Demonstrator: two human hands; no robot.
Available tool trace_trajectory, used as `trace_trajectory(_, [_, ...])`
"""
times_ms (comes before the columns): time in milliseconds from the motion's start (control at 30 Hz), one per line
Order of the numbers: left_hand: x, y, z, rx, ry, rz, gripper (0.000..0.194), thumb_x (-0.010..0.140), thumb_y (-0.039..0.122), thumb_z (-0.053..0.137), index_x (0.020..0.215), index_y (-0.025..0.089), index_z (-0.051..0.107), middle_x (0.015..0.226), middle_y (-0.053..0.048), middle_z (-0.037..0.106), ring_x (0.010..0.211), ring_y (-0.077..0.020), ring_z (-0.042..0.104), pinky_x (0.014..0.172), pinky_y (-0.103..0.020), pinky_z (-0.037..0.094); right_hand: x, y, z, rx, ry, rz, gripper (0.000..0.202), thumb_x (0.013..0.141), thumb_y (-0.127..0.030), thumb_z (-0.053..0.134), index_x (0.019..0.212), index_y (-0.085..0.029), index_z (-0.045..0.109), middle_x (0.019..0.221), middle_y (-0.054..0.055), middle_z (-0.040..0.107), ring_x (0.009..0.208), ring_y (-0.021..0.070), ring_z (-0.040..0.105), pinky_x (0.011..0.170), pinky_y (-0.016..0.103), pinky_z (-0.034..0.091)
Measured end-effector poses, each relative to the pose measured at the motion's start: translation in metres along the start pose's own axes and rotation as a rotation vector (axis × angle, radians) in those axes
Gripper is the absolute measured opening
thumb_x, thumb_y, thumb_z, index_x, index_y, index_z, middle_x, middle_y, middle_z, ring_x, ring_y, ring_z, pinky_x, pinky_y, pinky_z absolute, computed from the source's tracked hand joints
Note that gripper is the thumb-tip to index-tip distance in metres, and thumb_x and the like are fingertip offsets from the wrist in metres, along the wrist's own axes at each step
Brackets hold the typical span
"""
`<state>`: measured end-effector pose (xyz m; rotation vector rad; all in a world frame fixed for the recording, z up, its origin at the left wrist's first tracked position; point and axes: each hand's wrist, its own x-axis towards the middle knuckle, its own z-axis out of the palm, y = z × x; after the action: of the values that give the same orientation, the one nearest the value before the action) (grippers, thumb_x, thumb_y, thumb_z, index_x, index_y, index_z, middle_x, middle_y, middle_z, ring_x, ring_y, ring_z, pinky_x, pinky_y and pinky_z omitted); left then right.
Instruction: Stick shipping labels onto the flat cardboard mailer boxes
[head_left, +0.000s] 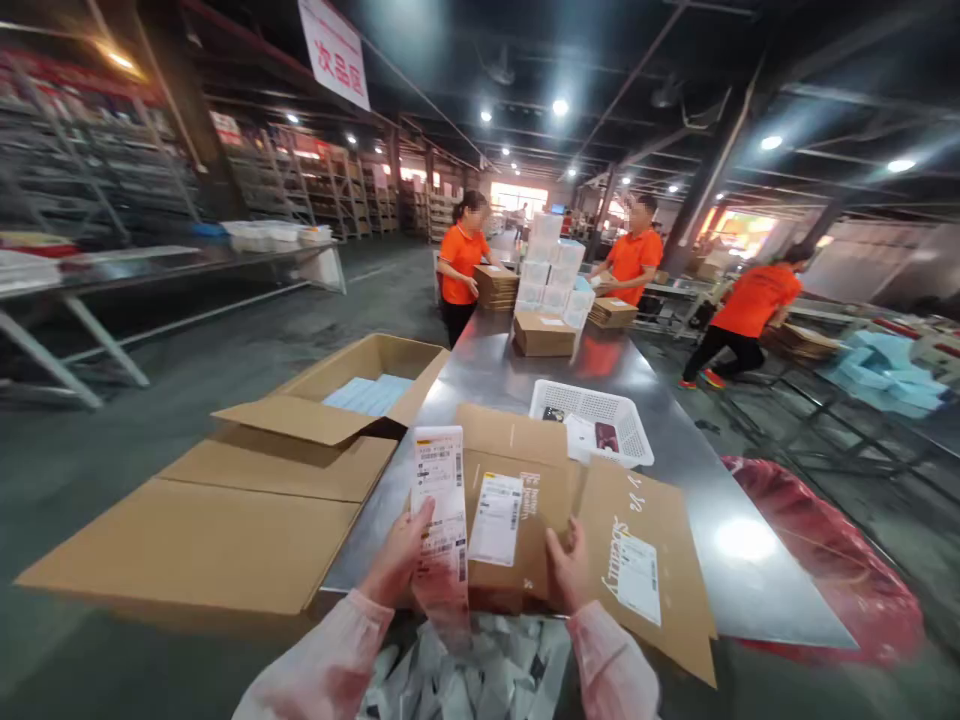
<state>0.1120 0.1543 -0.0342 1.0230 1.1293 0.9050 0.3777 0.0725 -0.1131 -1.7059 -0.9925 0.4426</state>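
Observation:
My left hand (pixel 402 552) is closed on a long strip of printed shipping labels (pixel 441 500), its thumb over the strip's left side. A flat brown cardboard box (pixel 536 560) with a white label (pixel 496 518) lies in front of me on the metal table. At the box's right side is my right hand (pixel 570 565), thumb and fingers closed on its edge. Just right of that hand lies another flat cardboard piece (pixel 675 530) with a white label (pixel 634 580), reaching over the table's near edge.
Beyond the boxes, a white basket (pixel 634 432) holds small items on the metal table (pixel 739 530). An open carton (pixel 405 350) stands left. Clear bins (pixel 544 270) are stacked farther back, near people in orange shirts. Red plastic sheeting (pixel 847 560) lies right, below the table.

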Motion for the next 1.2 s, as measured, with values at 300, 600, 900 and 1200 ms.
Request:
trace_trajectory(300, [-0.081, -0.012, 0.031, -0.152, -0.284, -0.045, 0.057, 0.063, 0.053, 0.075, 0.103, 0.016, 0.062, 0.086, -0.007, 0.072, 0.066, -0.0224, 0.066, 0.06, -0.034, 0.055, -0.018, -0.058, -0.106, -0.174, -0.089, 0.099, 0.063, 0.045, -0.048, 0.08, 0.098, -0.017, 0.063, 0.107, 0.019, 0.065, 0.102, 0.0368, 0.059, 0.082, 0.048, 0.049])
trace_trajectory(600, [-0.086, -0.041, 0.022, -0.01, -0.121, 0.109, 0.044, 0.066, 0.055, 0.069, 0.074, 0.012, 0.065, 0.065, -0.002, 0.064, 0.062, -0.0149, 0.056, 0.059, -0.024, 0.044, -0.104, -0.108, 0.028, 0.285, -0.633, 0.048, 0.059, 0.062, -0.061, 0.071, 0.099, -0.016, 0.068, 0.093, 0.009, 0.074, 0.084, 0.0262, 0.067, 0.076, 0.039, 0.054])
trace_trajectory(900, [-0.072, -0.077, 0.038, -0.154, 0.36, 0.132, 0.056, 0.057, 0.058, 0.072, 0.049, 0.021, 0.03, 0.047, 0.009, 0.032, 0.047, -0.0067, 0.031, 0.047, -0.02, 0.028, -0.049, -0.11, 0.046, 0.039, -0.79, -0.04, 0.042, 0.065, -0.057, 0.068, 0.073, -0.016, 0.074, 0.07, 0.007, 0.073, 0.064, 0.0218, 0.067, 0.06, 0.031, 0.052])
trace_trajectory(1200, [-0.055, -0.132, -0.002, -0.447, -0.1, -0.166, 0.054, 0.043, 0.042, 0.086, 0.084, 0.01, 0.07, 0.075, -0.008, 0.069, 0.071, -0.022, 0.063, 0.075, -0.035, 0.048, 0.055, -0.089, 0.145, -0.28, -0.592, -0.198, 0.023, 0.062, -0.037, 0.07, 0.063, -0.014, 0.068, 0.094, 0.013, 0.068, 0.091, 0.0253, 0.061, 0.084, 0.038, 0.045])
